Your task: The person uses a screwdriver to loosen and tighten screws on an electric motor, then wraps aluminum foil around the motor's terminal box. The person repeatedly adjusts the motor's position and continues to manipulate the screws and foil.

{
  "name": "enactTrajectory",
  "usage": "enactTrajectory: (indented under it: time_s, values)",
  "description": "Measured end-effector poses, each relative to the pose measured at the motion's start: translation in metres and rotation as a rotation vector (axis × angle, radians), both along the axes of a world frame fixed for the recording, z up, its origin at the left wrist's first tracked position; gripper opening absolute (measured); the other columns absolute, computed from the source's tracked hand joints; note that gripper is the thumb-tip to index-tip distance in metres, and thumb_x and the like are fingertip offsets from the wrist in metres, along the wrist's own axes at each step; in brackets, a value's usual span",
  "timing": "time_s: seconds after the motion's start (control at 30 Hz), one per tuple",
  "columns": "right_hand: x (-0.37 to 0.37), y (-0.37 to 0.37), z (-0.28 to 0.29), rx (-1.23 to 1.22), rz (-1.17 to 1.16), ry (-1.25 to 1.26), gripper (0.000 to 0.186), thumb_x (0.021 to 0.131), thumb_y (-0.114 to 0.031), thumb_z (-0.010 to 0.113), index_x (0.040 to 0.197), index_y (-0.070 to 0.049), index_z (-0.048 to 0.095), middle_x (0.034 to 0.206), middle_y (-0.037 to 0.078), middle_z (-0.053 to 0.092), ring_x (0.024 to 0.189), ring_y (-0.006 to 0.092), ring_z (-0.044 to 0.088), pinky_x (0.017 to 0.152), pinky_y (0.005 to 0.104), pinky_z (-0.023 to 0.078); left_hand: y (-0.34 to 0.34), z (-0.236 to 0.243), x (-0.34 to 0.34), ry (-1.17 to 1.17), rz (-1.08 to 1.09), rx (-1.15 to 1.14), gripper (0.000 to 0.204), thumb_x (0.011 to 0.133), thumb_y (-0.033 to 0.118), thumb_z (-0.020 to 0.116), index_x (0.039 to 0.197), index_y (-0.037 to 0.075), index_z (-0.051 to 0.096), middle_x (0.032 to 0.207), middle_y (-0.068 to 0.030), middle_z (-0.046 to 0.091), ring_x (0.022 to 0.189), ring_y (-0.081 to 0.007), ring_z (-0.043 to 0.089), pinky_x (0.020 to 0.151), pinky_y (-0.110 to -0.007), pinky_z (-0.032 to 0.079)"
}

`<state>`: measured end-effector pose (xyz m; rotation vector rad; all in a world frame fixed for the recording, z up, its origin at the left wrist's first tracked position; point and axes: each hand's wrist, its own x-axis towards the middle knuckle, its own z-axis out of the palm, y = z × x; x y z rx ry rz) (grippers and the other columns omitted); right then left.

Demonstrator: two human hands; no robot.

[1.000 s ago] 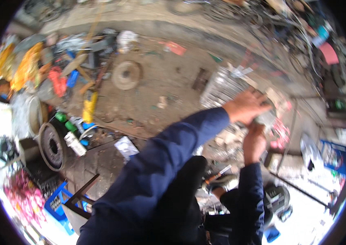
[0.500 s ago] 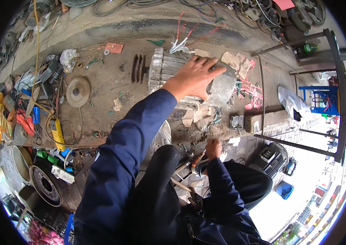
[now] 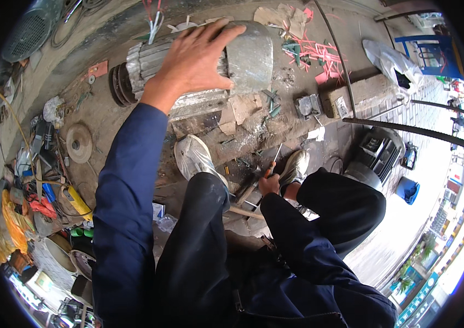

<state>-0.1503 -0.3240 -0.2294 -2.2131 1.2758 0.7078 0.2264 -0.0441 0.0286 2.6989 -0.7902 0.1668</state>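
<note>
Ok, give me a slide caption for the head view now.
Left hand spread over a ribbed metal motor, right hand gripping an orange-handled tool beside a shoe.

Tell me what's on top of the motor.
The left hand rests on the motor, spread wide; whatever part of the top lies beneath it is covered and can't be seen.

The left hand (image 3: 188, 63) lies on the electric motor (image 3: 253, 61), with a pulley (image 3: 121, 85) at its left end and wire scraps (image 3: 319, 57) to its right. Nearer the body, the right hand (image 3: 268, 186) holds a screwdriver (image 3: 271, 168), left of a second motor (image 3: 374, 153).
</note>
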Motion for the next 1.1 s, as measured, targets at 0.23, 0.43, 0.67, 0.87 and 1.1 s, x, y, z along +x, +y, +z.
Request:
enactTrajectory:
  time_s: [0.23, 0.43, 0.67, 0.87, 1.1]
  values:
    - [0.017, -0.005, -0.016, -0.108, 0.262, -0.141, 0.037, 0.097, -0.027, 0.061, 0.120, 0.002, 0.058, 0.112, 0.027, 0.062, 0.108, 0.0513, 0.061, 0.099, 0.0535, 0.051, 0.000, 0.001, 0.001, 0.011, -0.018, 0.000, 0.117, 0.061, 0.039, 0.093, 0.164, 0.039, 0.037, 0.169, -0.0030, 0.042, 0.150, -0.0354, 0.048, 0.128, -0.061, 0.034]
    - [0.013, -0.038, 0.007, 0.030, -0.113, -0.022, 0.041, 0.095, -0.037, 0.064, 0.113, 0.000, 0.066, 0.108, 0.028, 0.071, 0.107, 0.0461, 0.070, 0.095, 0.0519, 0.054, 0.002, 0.002, 0.002, 0.010, -0.038, -0.018, 0.116, 0.062, 0.041, 0.092, 0.163, 0.039, 0.037, 0.169, -0.0036, 0.042, 0.149, -0.0355, 0.048, 0.126, -0.063, 0.036]
    - [-0.018, -0.056, 0.193, 0.435, -0.031, -0.645, 0.029, 0.103, -0.019, 0.063, 0.117, 0.007, 0.069, 0.098, 0.010, 0.070, 0.090, 0.0166, 0.065, 0.078, 0.0324, 0.052, 0.001, 0.001, 0.001, 0.065, -0.046, 0.039, 0.122, 0.062, 0.044, 0.093, 0.167, 0.033, 0.031, 0.173, -0.0112, 0.035, 0.152, -0.0412, 0.044, 0.127, -0.066, 0.032]
    - [0.043, -0.020, 0.389, 0.373, 0.062, -0.529, 0.040, 0.100, -0.005, 0.065, 0.137, 0.007, 0.058, 0.110, 0.011, 0.074, 0.098, 0.0138, 0.066, 0.091, 0.0283, 0.052, 0.001, 0.007, -0.002, 0.129, -0.049, 0.034, 0.130, 0.062, 0.053, 0.097, 0.169, 0.033, 0.025, 0.176, -0.0118, 0.027, 0.156, -0.0409, 0.036, 0.129, -0.064, 0.027]
    - [0.106, 0.035, 0.435, 0.267, 0.387, -0.736, 0.030, 0.096, -0.001, 0.066, 0.125, 0.004, 0.068, 0.105, 0.009, 0.072, 0.096, 0.0146, 0.066, 0.090, 0.0285, 0.052, 0.005, 0.013, -0.003, 0.128, -0.053, -0.001, 0.129, 0.061, 0.053, 0.095, 0.169, 0.037, 0.026, 0.176, -0.0114, 0.028, 0.157, -0.0407, 0.036, 0.130, -0.056, 0.028]
